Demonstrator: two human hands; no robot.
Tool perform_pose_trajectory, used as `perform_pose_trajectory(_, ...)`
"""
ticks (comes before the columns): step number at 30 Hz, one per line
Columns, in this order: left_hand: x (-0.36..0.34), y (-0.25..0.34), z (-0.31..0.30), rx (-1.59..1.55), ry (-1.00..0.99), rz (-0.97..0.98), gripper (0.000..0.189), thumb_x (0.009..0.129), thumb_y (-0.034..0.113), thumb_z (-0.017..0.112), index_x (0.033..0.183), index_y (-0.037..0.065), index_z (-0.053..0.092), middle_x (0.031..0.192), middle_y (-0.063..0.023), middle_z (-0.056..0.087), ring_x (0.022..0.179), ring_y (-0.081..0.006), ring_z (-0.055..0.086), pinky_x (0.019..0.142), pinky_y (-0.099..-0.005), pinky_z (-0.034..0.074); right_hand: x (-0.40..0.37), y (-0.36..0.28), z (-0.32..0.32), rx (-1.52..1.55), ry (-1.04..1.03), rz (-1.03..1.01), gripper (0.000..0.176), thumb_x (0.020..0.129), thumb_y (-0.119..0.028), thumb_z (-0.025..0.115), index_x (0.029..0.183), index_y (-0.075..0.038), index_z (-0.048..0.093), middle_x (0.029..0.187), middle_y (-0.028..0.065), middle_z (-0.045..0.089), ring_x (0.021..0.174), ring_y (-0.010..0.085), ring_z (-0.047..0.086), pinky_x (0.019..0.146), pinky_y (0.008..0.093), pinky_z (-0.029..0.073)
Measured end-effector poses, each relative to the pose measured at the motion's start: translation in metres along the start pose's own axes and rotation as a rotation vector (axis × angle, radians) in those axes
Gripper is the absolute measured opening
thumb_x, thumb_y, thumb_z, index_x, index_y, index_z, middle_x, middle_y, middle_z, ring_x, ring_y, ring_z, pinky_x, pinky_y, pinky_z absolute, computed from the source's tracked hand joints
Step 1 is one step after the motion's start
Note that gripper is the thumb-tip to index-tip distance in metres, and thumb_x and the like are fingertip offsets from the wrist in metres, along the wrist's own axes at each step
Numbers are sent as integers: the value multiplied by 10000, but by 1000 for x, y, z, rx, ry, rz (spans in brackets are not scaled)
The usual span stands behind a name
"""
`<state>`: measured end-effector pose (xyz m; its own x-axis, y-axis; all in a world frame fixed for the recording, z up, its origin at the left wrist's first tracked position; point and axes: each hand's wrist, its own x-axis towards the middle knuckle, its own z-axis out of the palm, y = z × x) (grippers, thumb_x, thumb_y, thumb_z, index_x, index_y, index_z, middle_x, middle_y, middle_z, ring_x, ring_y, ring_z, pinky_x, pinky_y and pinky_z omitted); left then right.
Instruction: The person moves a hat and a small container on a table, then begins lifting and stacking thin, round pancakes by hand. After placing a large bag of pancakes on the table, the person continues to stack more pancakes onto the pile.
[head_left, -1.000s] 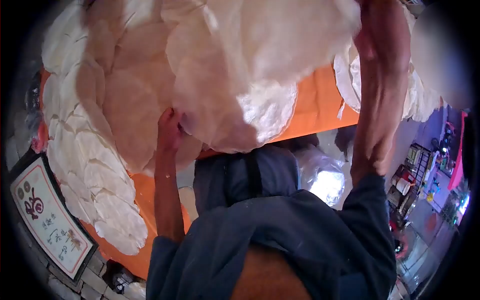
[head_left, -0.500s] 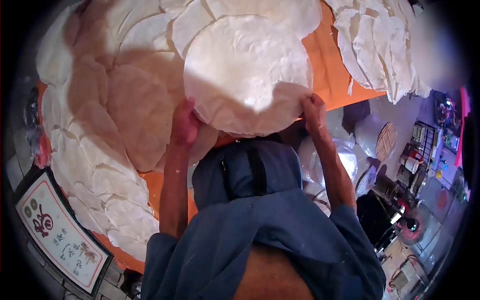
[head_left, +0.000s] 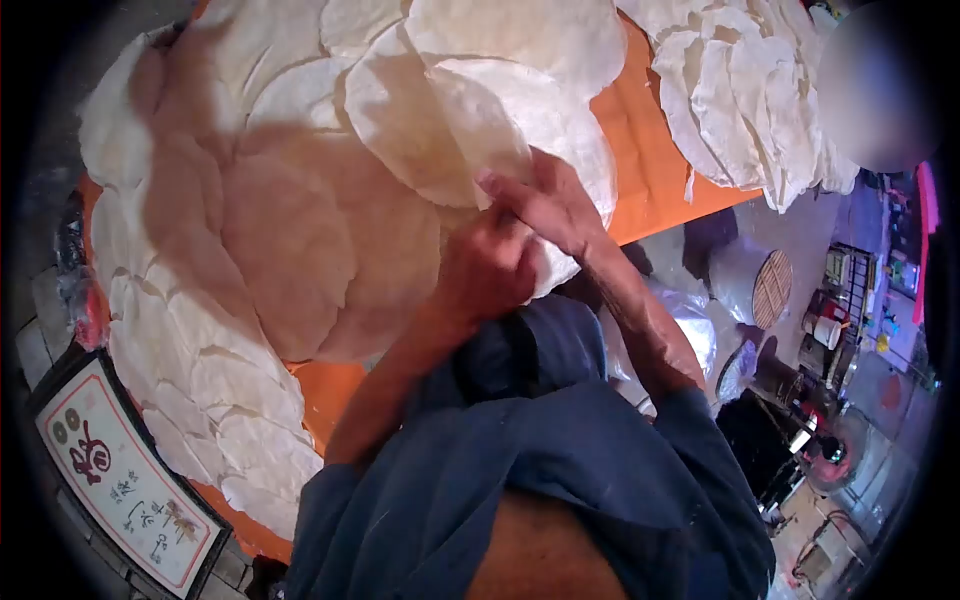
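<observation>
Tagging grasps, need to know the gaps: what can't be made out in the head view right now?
All in the head view:
Left hand fingertips: hidden by its own knuckles and the right hand, so its grip is unclear.
Part of the pale sheet by the hands: covered by them.
Far sheets: cut off by the top edge.
Upper right: a blurred patch hides what's behind.
Sign: smallest characters too small.
</observation>
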<state>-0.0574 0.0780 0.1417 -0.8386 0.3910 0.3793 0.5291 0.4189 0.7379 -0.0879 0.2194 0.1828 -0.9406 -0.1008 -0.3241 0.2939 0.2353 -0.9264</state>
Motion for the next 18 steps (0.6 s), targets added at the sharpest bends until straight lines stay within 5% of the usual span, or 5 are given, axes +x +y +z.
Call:
perform_pose_trajectory(7, 44, -56, -21, -359, 155, -616, 312, 905, 175, 632, 1129, -41, 601, 830, -60, 638, 689, -98, 586, 602, -279, 501, 14, -15, -151, 470, 47, 135, 326, 934, -139, 596, 1195, 55, 620, 1124, 106, 651, 1020, 179, 614, 898, 330, 503)
perform_pose_trajectory(13, 100, -169, 7, -460, 274, -868, 329, 883, 137, 637, 1140, -61, 584, 853, -88, 643, 688, -134, 609, 613, -264, 511, 82, -114, -360, -539, 250, -362, 340, 963, -162, 545, 1250, 11, 605, 1212, 82, 625, 1141, 189, 566, 998, 328, 432)
perform_pose_trajectory(15, 110, -189, 18, -462, 277, -870, 343, 869, 121, 641, 1147, -67, 572, 858, -100, 647, 687, -148, 621, 607, -273, 521, 121, -150, -385, -1148, 20, -994, 265, 965, -145, 530, 1152, 4, 646, 1224, 97, 621, 1147, 214, 565, 975, 324, 438)
perform_pose_trajectory(17, 121, -190, 16, -555, 335, -949, 339, 857, 117, 644, 1136, -62, 571, 856, -104, 647, 675, -154, 623, 603, -283, 529, 109, -197, -250, -430, 10, -180, 278, 939, -121, 525, 1152, 32, 619, 1011, 106, 647, 954, 186, 609, 881, 286, 489)
perform_pose_trajectory(18, 126, -191, 15, -601, 367, -987, 337, 852, 115, 646, 1130, -60, 570, 855, -105, 647, 669, -157, 625, 602, -287, 533, 166, -151, -278, -900, -26, -567, 284, 946, -145, 522, 1143, 32, 626, 1022, 111, 664, 979, 205, 620, 899, 304, 488)
